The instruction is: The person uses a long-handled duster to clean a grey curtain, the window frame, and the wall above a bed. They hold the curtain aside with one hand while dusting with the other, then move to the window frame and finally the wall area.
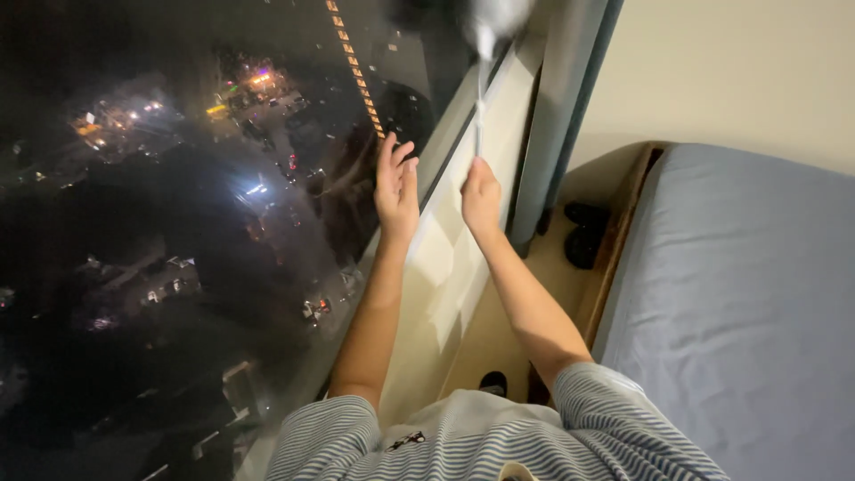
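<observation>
Head view: right hand (481, 198) grips thin white duster (482, 53) handle.

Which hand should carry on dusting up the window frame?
Probably the right hand: it grips the duster by its thin handle, the fluffy head raised against the window frame. The left hand lies flat and open on the glass, holding nothing.

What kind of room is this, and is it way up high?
Probably a bedroom high in a tall building. A bed stands beside a big window, with tiny city lights far below in the dark.
</observation>
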